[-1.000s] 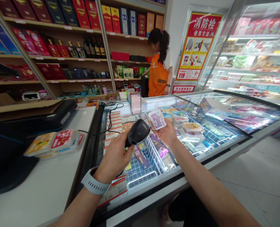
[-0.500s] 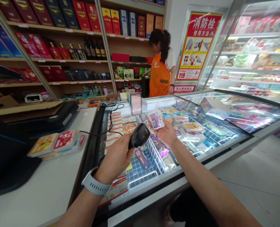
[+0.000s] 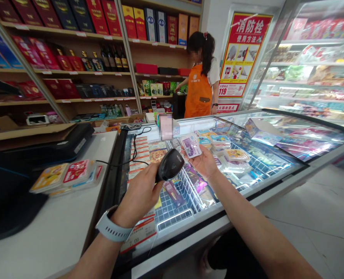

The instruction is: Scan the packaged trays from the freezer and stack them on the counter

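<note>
- The left hand is curled round the grip of a black handheld barcode scanner, its head pointing towards the right hand.
- The right hand, partly open, pinches a clear plastic pack with a purple-and-white label near its lower edge; the pack is tilted up above the chest freezer, just beyond the scanner's head.
- For a clean read, the printed code probably needs to face the scanner window squarely; whether it does, I cannot tell.
- Fingers are best clear of the code, with both wrists steady.
- A little more gap may help, as scanner and pack sit very near each other.
- The black cable loops on the freezer top; slack there should let the scanner tilt freely.
</note>
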`<state>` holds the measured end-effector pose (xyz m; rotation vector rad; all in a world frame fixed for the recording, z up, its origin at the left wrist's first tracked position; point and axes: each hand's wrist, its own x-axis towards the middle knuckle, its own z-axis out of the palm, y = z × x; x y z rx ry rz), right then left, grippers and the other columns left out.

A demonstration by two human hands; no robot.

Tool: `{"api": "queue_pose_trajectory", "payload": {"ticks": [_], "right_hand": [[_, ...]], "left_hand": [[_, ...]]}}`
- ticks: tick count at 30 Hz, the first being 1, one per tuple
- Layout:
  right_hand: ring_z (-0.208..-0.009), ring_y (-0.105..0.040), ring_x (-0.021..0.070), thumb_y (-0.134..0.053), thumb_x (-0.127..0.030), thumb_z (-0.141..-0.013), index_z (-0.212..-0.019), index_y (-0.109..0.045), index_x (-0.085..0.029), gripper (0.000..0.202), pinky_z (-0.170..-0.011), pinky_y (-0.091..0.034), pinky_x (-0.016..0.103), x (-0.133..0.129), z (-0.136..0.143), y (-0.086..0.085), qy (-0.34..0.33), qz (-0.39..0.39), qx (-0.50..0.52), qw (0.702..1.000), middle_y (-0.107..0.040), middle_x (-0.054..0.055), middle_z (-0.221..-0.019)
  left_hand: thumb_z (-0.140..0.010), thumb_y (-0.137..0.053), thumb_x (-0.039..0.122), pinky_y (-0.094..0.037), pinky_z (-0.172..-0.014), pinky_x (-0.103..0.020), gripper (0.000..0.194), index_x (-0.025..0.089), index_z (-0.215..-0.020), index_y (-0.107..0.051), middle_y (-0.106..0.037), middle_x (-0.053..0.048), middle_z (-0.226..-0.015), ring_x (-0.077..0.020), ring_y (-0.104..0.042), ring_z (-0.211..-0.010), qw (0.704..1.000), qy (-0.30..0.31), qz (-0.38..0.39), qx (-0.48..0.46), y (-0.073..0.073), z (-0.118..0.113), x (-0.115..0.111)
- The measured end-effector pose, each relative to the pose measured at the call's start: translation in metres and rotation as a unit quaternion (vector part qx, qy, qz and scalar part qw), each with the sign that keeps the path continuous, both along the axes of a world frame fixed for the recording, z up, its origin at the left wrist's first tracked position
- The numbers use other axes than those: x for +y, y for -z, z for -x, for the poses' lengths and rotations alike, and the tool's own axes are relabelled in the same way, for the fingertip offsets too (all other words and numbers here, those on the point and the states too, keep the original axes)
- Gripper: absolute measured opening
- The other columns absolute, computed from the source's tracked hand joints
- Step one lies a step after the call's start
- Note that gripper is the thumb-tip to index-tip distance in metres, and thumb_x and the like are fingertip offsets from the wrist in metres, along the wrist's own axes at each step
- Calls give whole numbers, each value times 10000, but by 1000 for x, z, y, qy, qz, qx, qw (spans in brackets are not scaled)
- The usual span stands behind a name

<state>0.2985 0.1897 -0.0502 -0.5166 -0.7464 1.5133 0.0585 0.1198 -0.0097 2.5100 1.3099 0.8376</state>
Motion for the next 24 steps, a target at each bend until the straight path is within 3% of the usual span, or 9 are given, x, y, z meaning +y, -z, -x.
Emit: {"api": "queue_pose_trajectory", "payload": {"ticks": [16,24], "right_hand": [[-941,-693,249,-393,-347,-926,-1195,-552,-158,365,-791,-576,435,-3,2,-1,-4,-11,3,1000,-728,95,-997],[-927,-701,228,-404,-341,-929,-1151,-580,-130,353,-800,-573,372,-2,2,0,-7,-9,14,1000,-727,109,-1010]], "left_hand": [[-842,-512,156,-475,-774,-367,267,197,-1101,-465,-604,-74,-984,-259,-603,-936,1000,5,9,9,1,-2,-1],[-848,-506,147,-458,-772,-368,200,178,-1041,-461,-590,-83,-985,-249,-571,-900,999,1,26,28,0,-3,-3]]}}
